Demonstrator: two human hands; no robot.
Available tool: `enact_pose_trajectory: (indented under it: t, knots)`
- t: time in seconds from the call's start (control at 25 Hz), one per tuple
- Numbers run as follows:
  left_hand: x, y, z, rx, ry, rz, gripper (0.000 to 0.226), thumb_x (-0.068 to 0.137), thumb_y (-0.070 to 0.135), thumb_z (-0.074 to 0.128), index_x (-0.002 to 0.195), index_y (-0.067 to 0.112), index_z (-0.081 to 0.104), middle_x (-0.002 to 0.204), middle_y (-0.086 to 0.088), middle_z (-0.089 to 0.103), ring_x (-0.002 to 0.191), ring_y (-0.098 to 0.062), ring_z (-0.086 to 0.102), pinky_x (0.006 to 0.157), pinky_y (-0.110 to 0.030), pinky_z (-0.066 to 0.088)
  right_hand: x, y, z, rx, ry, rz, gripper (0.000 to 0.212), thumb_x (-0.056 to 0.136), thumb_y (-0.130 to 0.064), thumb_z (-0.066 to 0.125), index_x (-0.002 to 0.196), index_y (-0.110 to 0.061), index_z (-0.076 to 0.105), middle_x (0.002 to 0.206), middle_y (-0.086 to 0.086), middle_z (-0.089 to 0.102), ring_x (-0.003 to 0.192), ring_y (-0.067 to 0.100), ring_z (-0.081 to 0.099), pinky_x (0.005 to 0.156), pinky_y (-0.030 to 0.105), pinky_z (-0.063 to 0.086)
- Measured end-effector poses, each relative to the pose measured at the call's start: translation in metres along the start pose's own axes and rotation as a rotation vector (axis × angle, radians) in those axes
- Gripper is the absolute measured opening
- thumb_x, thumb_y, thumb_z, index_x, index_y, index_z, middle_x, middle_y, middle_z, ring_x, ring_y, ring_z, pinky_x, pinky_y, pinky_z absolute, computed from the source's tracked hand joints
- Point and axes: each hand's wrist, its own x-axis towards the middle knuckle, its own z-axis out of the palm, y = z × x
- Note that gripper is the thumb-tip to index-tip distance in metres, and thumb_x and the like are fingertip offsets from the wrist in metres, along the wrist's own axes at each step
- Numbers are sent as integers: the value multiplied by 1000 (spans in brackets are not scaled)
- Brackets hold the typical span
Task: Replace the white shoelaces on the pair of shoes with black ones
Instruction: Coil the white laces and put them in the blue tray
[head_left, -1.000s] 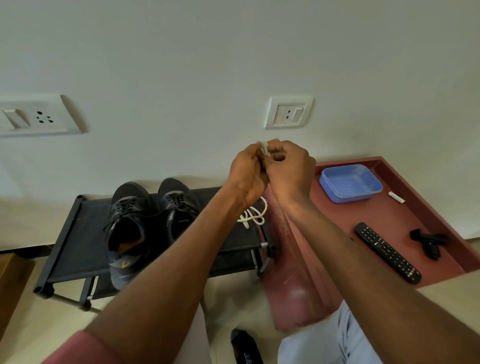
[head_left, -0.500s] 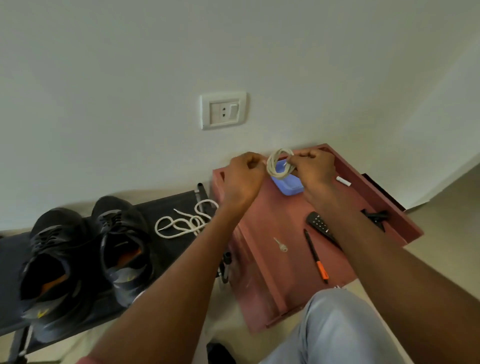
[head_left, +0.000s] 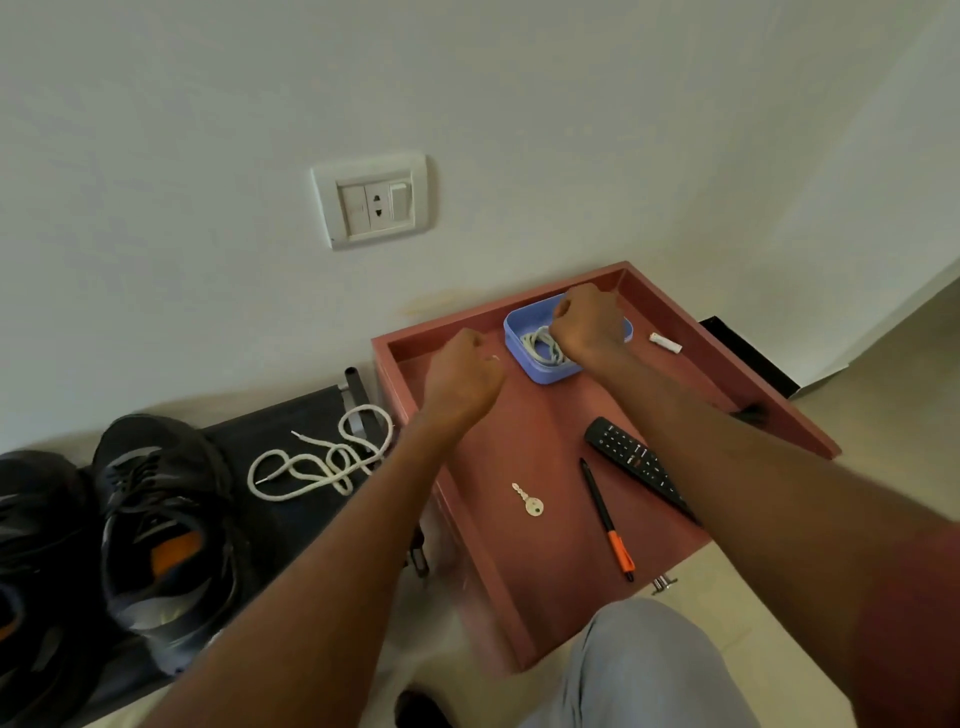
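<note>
Two black shoes (head_left: 161, 519) (head_left: 31, 545) with black laces stand on a low black rack (head_left: 306, 410) at the left. A loose white shoelace (head_left: 322, 462) lies tangled on the rack beside them. A second white shoelace (head_left: 540, 345), wound into a coil, lies inside a small blue container (head_left: 519, 358). My right hand (head_left: 589, 325) hovers over that container with curled fingers at the coil. My left hand (head_left: 462, 376) is curled just left of the container and holds nothing that I can see.
The blue container sits in a red-brown drawer (head_left: 498, 597) against the wall. In the drawer lie a remote (head_left: 634, 462), an orange-tipped pen (head_left: 605, 514), a key (head_left: 530, 503) and a small white piece (head_left: 665, 343). A wall socket (head_left: 371, 200) is above.
Both hands held the coiled white lace above the drawer; now the coil lies in the blue container under my right hand, and my left hand has let go. My view has shifted right.
</note>
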Motion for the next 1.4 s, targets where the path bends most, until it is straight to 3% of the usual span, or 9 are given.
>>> enact_pose_trajectory:
  t: [0.08, 0.28, 0.52, 0.64, 0.84, 1.0, 1.12, 1.28, 1.4]
  knots:
    - [4, -15, -24, 93, 19, -10, 31, 91, 9, 56, 117, 7, 71, 107, -6, 72, 95, -22, 68, 86, -36, 58, -11, -9, 10, 155, 116, -52, 18, 83, 6, 54, 81, 3, 72, 85, 17, 74, 82, 33, 71, 68, 44, 59]
    - [-9, -59, -111, 515, -45, -44, 12, 94, 14, 60, 95, 10, 71, 91, -6, 70, 85, -25, 66, 71, -37, 52, -100, -81, 43, 549, 161, -414, 25, 84, 3, 60, 87, -14, 78, 89, -4, 76, 84, 11, 70, 77, 24, 54]
    - [-49, -147, -151, 767, -403, -109, 34, 86, 47, 80, 103, 18, 73, 102, -2, 69, 96, -22, 63, 86, -38, 53, -155, -128, 96, 532, -281, -478, 22, 93, 1, 67, 96, -17, 81, 95, -10, 74, 82, -3, 65, 73, 5, 49]
    - [-63, -169, -139, 886, -346, -7, 32, 90, 39, 75, 115, 22, 68, 115, -4, 60, 107, -28, 59, 90, -44, 53, -159, -131, 108, 376, -483, -447, 29, 93, 3, 64, 107, -18, 79, 107, -4, 75, 96, 8, 67, 88, 25, 57]
    - [-48, -124, -165, 294, -311, -84, 17, 97, 24, 67, 88, 10, 72, 85, -12, 75, 84, -27, 72, 75, -33, 50, -165, -128, 99, 206, -600, -585, 9, 101, -17, 65, 97, -19, 73, 88, -2, 72, 75, 11, 65, 66, 30, 47]
    - [-62, -91, -220, -199, -289, -74, 32, 101, 34, 66, 87, 6, 72, 61, -11, 53, 59, -19, 52, 74, -32, 47, -159, -135, 72, 651, -226, -143, 21, 104, -14, 58, 95, -13, 76, 71, 3, 73, 60, 19, 72, 57, 33, 58]
    - [-75, -79, -243, -674, -264, -79, 33, 106, 38, 54, 84, 15, 61, 59, 3, 28, 51, -15, 31, 61, -31, 44, -146, -129, 53, 641, -90, -8, 19, 101, -10, 61, 112, -13, 77, 90, 1, 78, 80, 20, 76, 70, 37, 62]
    - [-85, -65, -230, -610, -310, -49, 41, 107, 46, 51, 77, 19, 56, 59, 2, 24, 47, -13, 17, 42, -23, 21, -170, -139, 33, 623, -443, -415, 48, 95, -13, 73, 140, -26, 62, 134, -11, 65, 125, 9, 61, 95, 25, 51]
    - [-87, -51, -218, -521, -341, -47, 44, 104, 51, 56, 75, 19, 54, 59, 1, 26, 48, -13, 17, 44, -25, 16, -181, -145, 28, 798, -394, -363, 12, 99, -19, 70, 106, -15, 79, 90, 3, 80, 89, 22, 77, 91, 46, 61]
